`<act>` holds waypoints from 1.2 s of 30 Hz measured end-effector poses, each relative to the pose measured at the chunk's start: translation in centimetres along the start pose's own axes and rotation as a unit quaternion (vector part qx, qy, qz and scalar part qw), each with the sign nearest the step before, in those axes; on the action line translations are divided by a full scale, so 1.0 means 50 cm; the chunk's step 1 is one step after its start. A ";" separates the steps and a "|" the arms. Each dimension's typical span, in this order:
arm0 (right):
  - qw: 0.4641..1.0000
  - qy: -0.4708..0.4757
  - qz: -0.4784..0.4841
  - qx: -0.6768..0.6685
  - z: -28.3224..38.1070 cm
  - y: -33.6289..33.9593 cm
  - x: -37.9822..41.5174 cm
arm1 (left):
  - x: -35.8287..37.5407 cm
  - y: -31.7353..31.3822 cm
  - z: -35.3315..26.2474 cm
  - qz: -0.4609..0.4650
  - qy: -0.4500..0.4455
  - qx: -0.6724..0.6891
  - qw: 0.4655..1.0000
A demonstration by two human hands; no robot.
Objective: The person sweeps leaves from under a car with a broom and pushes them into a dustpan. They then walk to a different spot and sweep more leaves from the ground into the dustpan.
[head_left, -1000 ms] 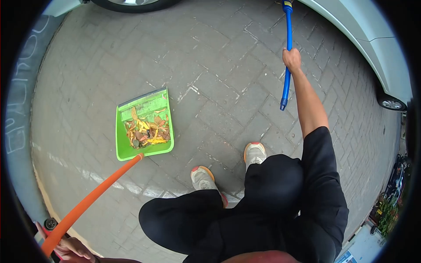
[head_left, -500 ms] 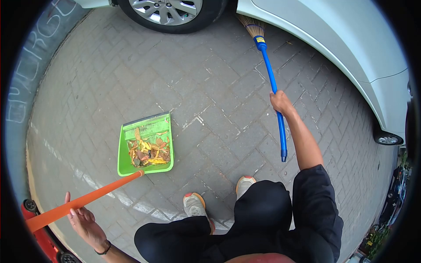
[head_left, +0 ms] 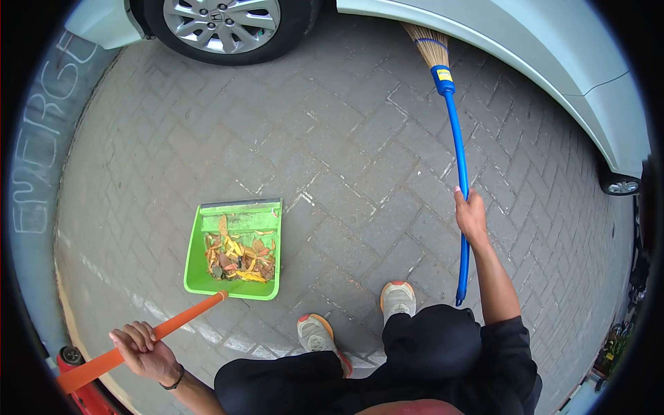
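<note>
My right hand (head_left: 472,218) is closed round the blue handle of a broom (head_left: 458,138), whose bristles reach the ground beside the white car's lower edge. At the lower left, my left hand (head_left: 143,351) has its fingers wrapped round an orange pole (head_left: 117,355). This pole runs to a green dustpan (head_left: 194,259) lying on the paving. Yellow and brown dry leaves (head_left: 238,261) lie in the dustpan.
A white car (head_left: 539,48) with a front wheel (head_left: 228,28) spans the top and right. A low wall with writing (head_left: 43,152) stands at the left. A red object (head_left: 86,398) is at the lower left. Grey paving (head_left: 332,145) lies between.
My left hand has gone from spread fingers to closed round the orange pole. The broom and my right hand appear lower and further right. The view has shifted, with the dustpan lower in it.
</note>
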State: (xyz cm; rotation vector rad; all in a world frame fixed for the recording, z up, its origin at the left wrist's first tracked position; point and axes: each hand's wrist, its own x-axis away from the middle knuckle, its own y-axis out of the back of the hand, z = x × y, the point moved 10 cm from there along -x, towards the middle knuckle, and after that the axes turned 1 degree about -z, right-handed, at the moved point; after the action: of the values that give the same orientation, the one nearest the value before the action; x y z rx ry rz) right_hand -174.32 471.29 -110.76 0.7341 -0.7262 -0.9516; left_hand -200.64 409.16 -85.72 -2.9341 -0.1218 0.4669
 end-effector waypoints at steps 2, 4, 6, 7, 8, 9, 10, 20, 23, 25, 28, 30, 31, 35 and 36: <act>0.998 0.040 -0.047 0.030 0.036 -0.020 -0.135 | 0.006 -0.014 -0.001 0.022 0.007 0.012 1.000; 0.995 0.039 -0.037 0.083 0.070 -0.037 -0.254 | 0.016 -0.032 0.017 0.038 0.016 0.007 0.999; 0.985 0.079 -0.038 0.149 0.061 -0.042 -0.283 | 0.027 -0.038 0.022 0.049 0.017 0.008 0.999; 0.976 0.109 -0.046 0.181 0.052 -0.042 -0.267 | 0.033 -0.037 0.023 0.050 0.016 0.010 0.999; 0.965 0.143 -0.055 0.214 0.043 -0.039 -0.249 | 0.038 -0.032 0.028 0.047 0.014 0.014 0.999; 0.959 0.166 -0.046 0.226 0.005 -0.033 -0.211 | 0.045 -0.032 0.027 0.060 0.020 0.013 0.998; 0.960 0.167 -0.023 0.225 -0.014 -0.005 -0.150 | 0.049 -0.031 0.027 0.064 0.023 0.011 0.998; 0.990 0.011 -0.018 0.139 -0.187 0.160 0.187 | 0.051 -0.057 0.032 0.071 0.019 0.013 0.997; 0.994 0.009 -0.028 0.105 -0.155 0.153 0.080 | 0.048 -0.048 0.023 0.045 -0.006 0.013 0.999; 0.997 0.019 -0.030 0.074 -0.155 0.123 0.001 | 0.045 -0.041 0.012 0.047 -0.016 0.017 0.999; 0.998 -0.015 -0.054 0.024 -0.186 0.069 -0.093 | 0.047 -0.033 0.003 0.079 -0.011 0.020 0.997; 0.996 -0.046 -0.071 -0.014 -0.177 0.067 -0.128 | 0.061 -0.018 -0.016 0.077 -0.016 -0.010 0.997; 0.994 -0.068 -0.076 -0.038 -0.168 0.067 -0.140 | 0.067 -0.010 -0.023 0.062 -0.023 -0.039 0.997; 0.991 -0.076 -0.096 -0.060 -0.159 0.065 -0.274 | 0.103 0.043 -0.006 0.039 -0.020 -0.119 0.992; 0.993 -0.070 -0.085 -0.044 -0.156 0.052 -0.312 | 0.104 0.034 -0.006 0.039 -0.023 -0.149 0.988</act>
State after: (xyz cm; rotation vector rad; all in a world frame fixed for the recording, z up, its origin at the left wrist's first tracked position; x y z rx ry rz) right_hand -173.05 488.00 -116.30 0.6635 -0.7470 -1.1928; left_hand -195.53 408.00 -87.31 -3.2302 -0.0883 0.5755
